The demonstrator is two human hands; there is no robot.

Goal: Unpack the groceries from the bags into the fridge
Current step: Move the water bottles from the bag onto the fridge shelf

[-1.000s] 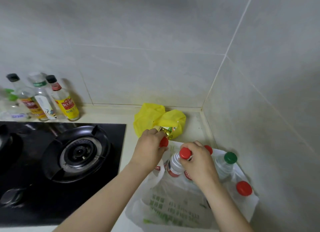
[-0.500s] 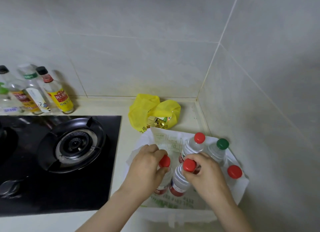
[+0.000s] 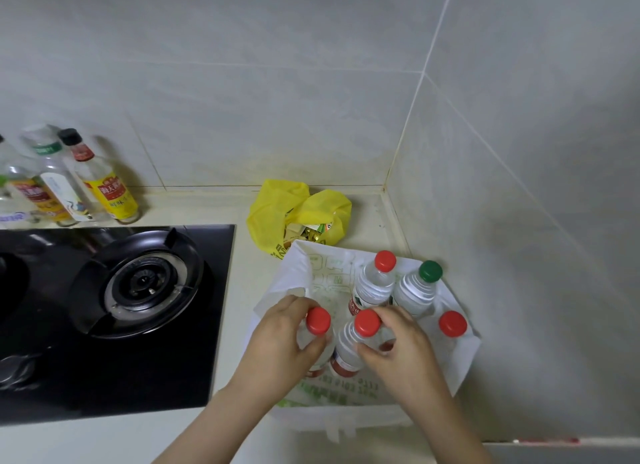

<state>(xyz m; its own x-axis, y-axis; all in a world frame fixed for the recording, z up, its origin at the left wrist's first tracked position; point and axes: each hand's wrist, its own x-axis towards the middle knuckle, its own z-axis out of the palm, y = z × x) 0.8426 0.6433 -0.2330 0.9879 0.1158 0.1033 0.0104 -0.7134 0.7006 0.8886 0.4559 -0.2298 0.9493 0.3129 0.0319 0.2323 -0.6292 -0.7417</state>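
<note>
Pale countertop (image 3: 239, 214) beside the black hob (image 3: 145, 283) carries the white bag (image 3: 298, 273), where the two held bottles now stand nearer the person than a second ago, well apart from the yellow bag (image 3: 277, 207). The left hand (image 3: 280, 342) curls round the neck of the first red-capped bottle (image 3: 318, 320) and the right hand (image 3: 401, 349) round the second red-capped bottle (image 3: 346, 342) just beside it, grips unchanged. Behind them a third red-capped bottle (image 3: 375, 283) and a green-capped bottle (image 3: 417, 288) now stand uncovered, with a lone red cap (image 3: 452, 323) at the right.

Left hand (image 3: 280, 342) and right hand (image 3: 401, 349) draw red-capped bottles (image 3: 348, 342) back from the yellow bag (image 3: 277, 210). The white bag (image 3: 329, 269) now lies open.
</note>
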